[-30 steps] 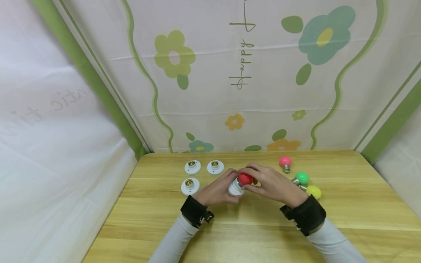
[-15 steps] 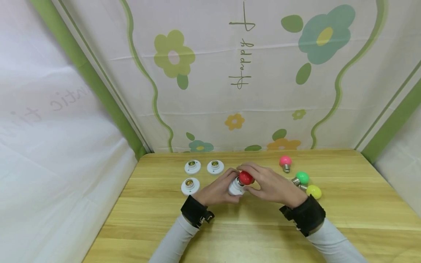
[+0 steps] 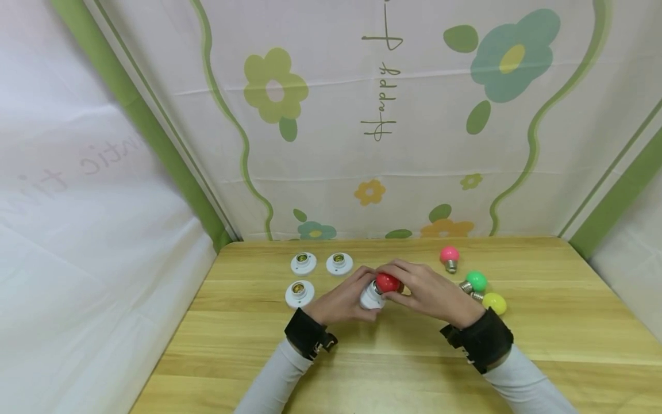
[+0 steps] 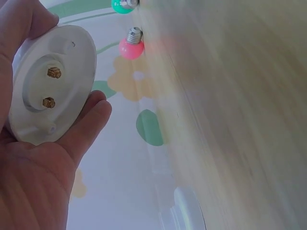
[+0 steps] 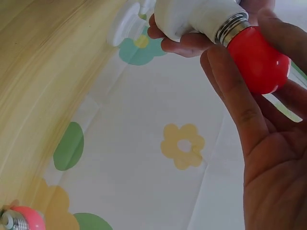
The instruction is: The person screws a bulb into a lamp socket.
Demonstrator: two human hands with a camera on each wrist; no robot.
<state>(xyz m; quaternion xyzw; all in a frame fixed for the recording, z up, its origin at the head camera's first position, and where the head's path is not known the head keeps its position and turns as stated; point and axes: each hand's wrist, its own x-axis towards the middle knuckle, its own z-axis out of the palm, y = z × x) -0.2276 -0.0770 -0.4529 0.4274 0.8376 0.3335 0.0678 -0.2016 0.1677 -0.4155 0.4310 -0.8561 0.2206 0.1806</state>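
Observation:
Above the table, my left hand [image 3: 345, 299] grips a white round lamp socket [image 3: 370, 298] by its rim. In the left wrist view the socket's underside [image 4: 57, 86] faces the camera, showing two brass terminals. My right hand [image 3: 426, 290] holds a red light bulb [image 3: 387, 282] between thumb and fingers. The bulb's metal base sits partly in the socket's mouth, and several threads [image 5: 232, 28] still show in the right wrist view. Both pieces are held tilted, with the bulb toward the right.
Three more white lamp sockets [image 3: 299, 294] lie on the wooden table [image 3: 248, 362] at the left, their mouths up. On the right lie a pink bulb [image 3: 449, 255], a green bulb [image 3: 476, 281] and a yellow bulb [image 3: 494, 303]. A flowered cloth [image 3: 320, 161] hangs behind the table.
My right fingers loosened off the red bulb half a second ago and now close round it again. The left hand and the socket have stayed in place.

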